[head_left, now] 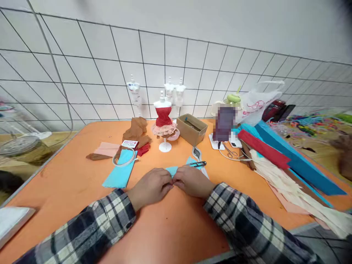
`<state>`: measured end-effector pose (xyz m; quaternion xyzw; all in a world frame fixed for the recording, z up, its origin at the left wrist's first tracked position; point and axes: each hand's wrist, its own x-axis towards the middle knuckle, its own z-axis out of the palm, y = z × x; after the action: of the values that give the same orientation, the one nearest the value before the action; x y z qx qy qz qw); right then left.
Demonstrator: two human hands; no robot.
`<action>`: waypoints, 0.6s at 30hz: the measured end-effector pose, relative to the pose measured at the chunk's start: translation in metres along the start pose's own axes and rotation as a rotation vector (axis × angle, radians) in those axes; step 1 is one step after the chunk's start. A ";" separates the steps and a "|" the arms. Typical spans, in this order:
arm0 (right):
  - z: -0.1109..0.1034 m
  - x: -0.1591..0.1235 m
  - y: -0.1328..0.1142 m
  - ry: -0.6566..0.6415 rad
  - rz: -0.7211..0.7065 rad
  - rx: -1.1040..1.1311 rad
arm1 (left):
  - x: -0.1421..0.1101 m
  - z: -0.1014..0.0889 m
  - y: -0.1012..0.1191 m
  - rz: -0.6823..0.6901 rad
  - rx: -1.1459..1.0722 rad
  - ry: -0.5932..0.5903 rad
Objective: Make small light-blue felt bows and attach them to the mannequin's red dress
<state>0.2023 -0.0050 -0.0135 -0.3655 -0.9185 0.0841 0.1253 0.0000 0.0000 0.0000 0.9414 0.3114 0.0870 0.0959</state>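
Over the near middle of the orange tabletop (pixel 166 234), two forearms in black-and-white plaid sleeves (pixel 110 214) angle inward. The left hand (pixel 150 185) and right hand (pixel 194 180) meet almost fingertip to fingertip, backs up, fingers curled. Each pinches, thumb against forefinger, the small light-blue strip of thin, soft material (pixel 172 171) that shows between and just beyond them; how much the fingers cover, I cannot tell. Just past the right knuckles lies a slim black-handled tool (pixel 197 164). Beyond the left wrist is a flat light-blue folded piece (pixel 117 178); farther straight ahead of the grip stands a white miniature dress form in red bodice and pink ruffles (pixel 163 116).
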 end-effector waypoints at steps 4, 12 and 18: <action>-0.001 0.002 0.001 -0.004 0.019 0.027 | -0.001 0.001 -0.002 -0.018 -0.021 0.025; -0.008 -0.002 -0.002 -0.016 0.122 0.046 | -0.001 0.004 -0.006 -0.058 -0.086 0.083; -0.007 -0.001 0.001 0.045 0.133 0.009 | -0.001 0.004 -0.007 0.030 -0.088 0.109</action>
<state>0.2054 -0.0048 -0.0072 -0.4271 -0.8887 0.0881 0.1416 -0.0038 0.0050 -0.0059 0.9347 0.2979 0.1530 0.1189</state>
